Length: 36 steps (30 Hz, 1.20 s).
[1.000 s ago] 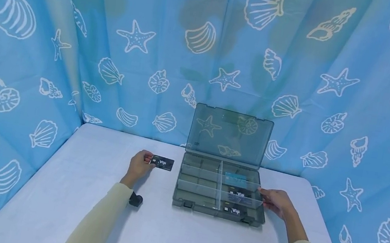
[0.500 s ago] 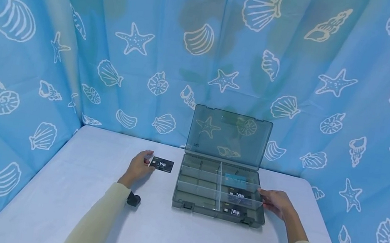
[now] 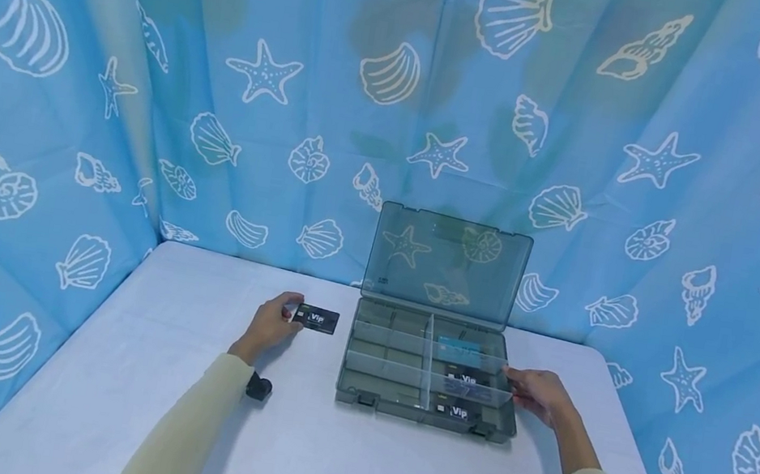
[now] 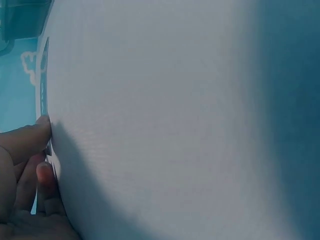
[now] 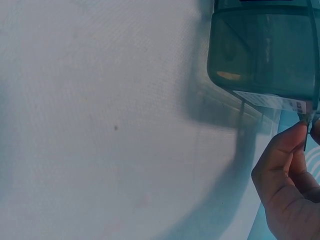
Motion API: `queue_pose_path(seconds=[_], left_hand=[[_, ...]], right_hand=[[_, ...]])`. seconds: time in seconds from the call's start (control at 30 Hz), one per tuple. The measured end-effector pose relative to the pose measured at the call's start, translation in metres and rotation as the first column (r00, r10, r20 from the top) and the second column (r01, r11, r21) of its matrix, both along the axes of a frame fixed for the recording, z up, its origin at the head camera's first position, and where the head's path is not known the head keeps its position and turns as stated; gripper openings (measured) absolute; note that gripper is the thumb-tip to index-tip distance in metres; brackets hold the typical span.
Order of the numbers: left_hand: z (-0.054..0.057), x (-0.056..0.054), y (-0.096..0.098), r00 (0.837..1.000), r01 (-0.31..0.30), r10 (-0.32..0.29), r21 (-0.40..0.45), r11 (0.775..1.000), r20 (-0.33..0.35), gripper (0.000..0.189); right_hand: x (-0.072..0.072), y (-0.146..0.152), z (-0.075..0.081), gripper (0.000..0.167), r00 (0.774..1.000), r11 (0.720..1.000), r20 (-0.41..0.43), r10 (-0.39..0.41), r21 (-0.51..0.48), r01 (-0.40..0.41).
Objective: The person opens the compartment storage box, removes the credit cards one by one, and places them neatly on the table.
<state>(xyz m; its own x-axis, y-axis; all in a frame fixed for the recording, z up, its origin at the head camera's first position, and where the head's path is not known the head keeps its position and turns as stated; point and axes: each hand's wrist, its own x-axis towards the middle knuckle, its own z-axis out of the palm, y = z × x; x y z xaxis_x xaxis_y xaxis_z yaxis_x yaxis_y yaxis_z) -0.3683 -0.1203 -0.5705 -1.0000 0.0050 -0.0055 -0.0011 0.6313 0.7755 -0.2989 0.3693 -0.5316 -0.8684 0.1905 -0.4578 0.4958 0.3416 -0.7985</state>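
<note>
My left hand is at the left end of a black "Vip" card on the table, left of the box. Its thumb and a finger pinch the card at that end; in the left wrist view the card appears edge-on beside the thumb. My right hand pinches the right side wall of a grey see-through compartment box, whose lid stands raised. In its right-hand compartments lie a blue card at the back, a black card in the middle and another black card in front.
Clear dividers split the box into several compartments. A white cloth covers the table, and a blue shell-print curtain hangs behind it and along both sides.
My left hand's fingers shift slightly around the card's left end, with the index finger now by its far corner. The card, the box and my right hand stay in place.
</note>
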Motion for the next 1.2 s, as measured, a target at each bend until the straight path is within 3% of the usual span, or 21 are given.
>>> queue_pose_path(seconds=[0.37,0.67,0.9,1.2], left_hand=[[-0.0012,0.0015,0.0041,0.999,-0.030,0.030,-0.013,0.999,-0.011,0.056],[0.0018,0.0053,0.0051,0.999,-0.021,0.019,-0.031,0.999,-0.039,0.055],[-0.0019,0.0035,0.0040,1.000,-0.025,0.025,-0.038,0.999,-0.005,0.054],[-0.0006,0.0027,0.0032,1.000,-0.015,0.014,-0.008,1.000,-0.022,0.053]], right_hand=[[0.0022,-0.0006,0.0019,0.063,1.000,1.000,-0.016,0.003,0.003,-0.003],[0.0016,0.0003,0.0007,0.063,1.000,1.000,-0.016,-0.001,-0.007,0.001],[0.0032,-0.0005,0.0002,0.055,1.000,1.000,-0.018,0.014,-0.015,-0.014],[0.0027,-0.0002,0.0016,0.063,1.000,1.000,-0.019,0.003,-0.011,-0.003]])
